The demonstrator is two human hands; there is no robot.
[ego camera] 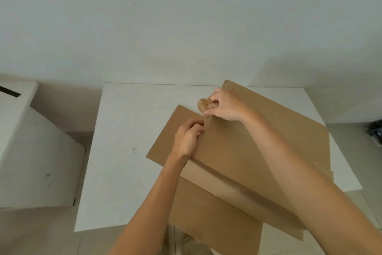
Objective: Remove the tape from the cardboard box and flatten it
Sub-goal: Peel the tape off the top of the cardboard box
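Observation:
A brown cardboard box [237, 157] lies on the white table [128, 130], its flaps spread and its near part hanging over the table's front edge. My right hand [225, 106] pinches a crumpled wad of brown tape [203, 104] at the far end of the box's centre seam. My left hand [189, 137] presses on the seam just below, fingertips curled against the cardboard edge. Whether my left hand grips a strip of tape is too blurred to tell.
A white cabinet [31, 151] stands left of the table with a gap between them. A dark object [375, 130] sits on the floor at the far right. A plain wall rises behind the table. Bare tabletop shows left of the box.

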